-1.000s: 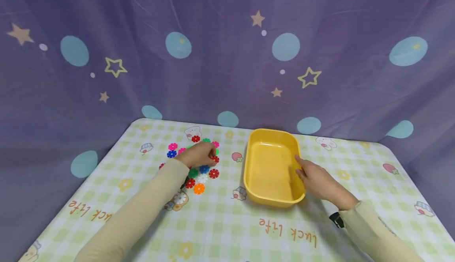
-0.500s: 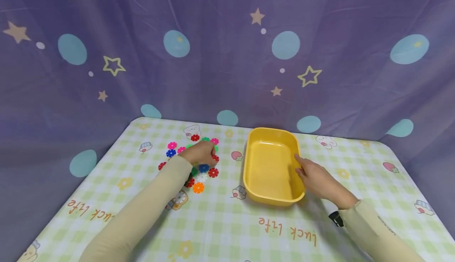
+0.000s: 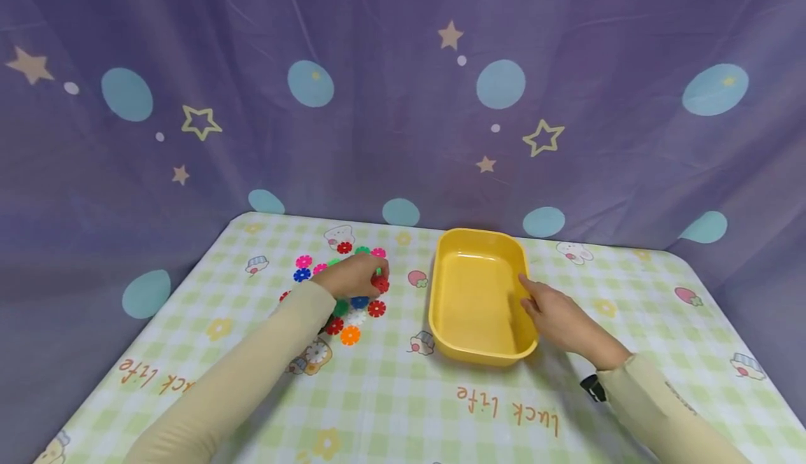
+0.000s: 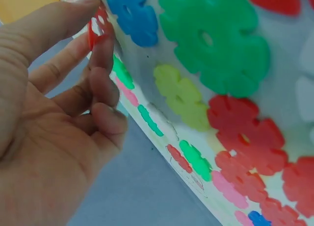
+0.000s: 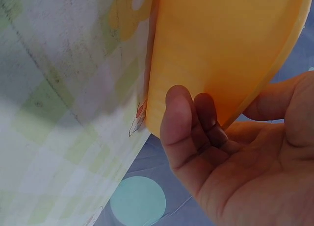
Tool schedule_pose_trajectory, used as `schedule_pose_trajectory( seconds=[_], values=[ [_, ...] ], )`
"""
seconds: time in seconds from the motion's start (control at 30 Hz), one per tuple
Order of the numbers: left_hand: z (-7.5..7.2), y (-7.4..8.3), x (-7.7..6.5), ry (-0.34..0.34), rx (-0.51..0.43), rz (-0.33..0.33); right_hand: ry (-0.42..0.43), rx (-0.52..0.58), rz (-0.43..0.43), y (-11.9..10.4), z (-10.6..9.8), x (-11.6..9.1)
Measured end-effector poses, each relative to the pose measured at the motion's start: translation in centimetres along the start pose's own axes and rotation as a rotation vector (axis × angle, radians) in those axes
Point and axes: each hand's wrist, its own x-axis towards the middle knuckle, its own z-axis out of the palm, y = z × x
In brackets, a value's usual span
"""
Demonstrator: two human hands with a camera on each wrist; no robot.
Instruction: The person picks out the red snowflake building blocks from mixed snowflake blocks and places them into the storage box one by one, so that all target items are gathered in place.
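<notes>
My left hand point(image 3: 354, 276) pinches a red snowflake disc point(image 4: 100, 22) between thumb and fingers. The disc stands on edge to the left wrist camera. Beneath and around that hand lie loose snowflake discs, among them a green disc point(image 4: 208, 42), a blue disc point(image 4: 132, 15) and an orange disc point(image 3: 350, 336). Some are hidden by the hand and sleeve. On the right, my right hand point(image 3: 560, 315) grips the side of a yellow plastic bin point(image 3: 478, 296). Its thumb lies over the rim, while its fingers point(image 5: 177, 111) press on the outer wall. No discs show in the bin.
A checked tablecloth point(image 3: 390, 408) with printed pictures covers the table. A white disc point(image 3: 317, 352) lies apart, nearer the front. Behind the table hangs a purple curtain point(image 3: 403, 156) with stars and blue balloons.
My left fingers have closed on the red disc, which now shows tilted up at the fingertips. My right hand and the yellow bin have stayed in place; the head view has shifted slightly.
</notes>
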Motion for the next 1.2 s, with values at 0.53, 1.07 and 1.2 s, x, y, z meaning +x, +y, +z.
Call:
schedule_pose_trajectory(
  seconds=[0.53,1.07,1.2],
  values=[
    [-1.1,9.4,-0.4,0.229,0.191,0.703,0.013,-0.012,0.001,0.4,0.0,0.3],
    [3.1,13.4,3.4,-0.118,0.471,0.600,0.000,-0.028,0.001,0.1,0.1,0.6],
    [3.5,13.8,3.8,-0.149,0.510,0.593,-0.004,-0.025,0.012,0.1,0.1,0.6]
  ],
)
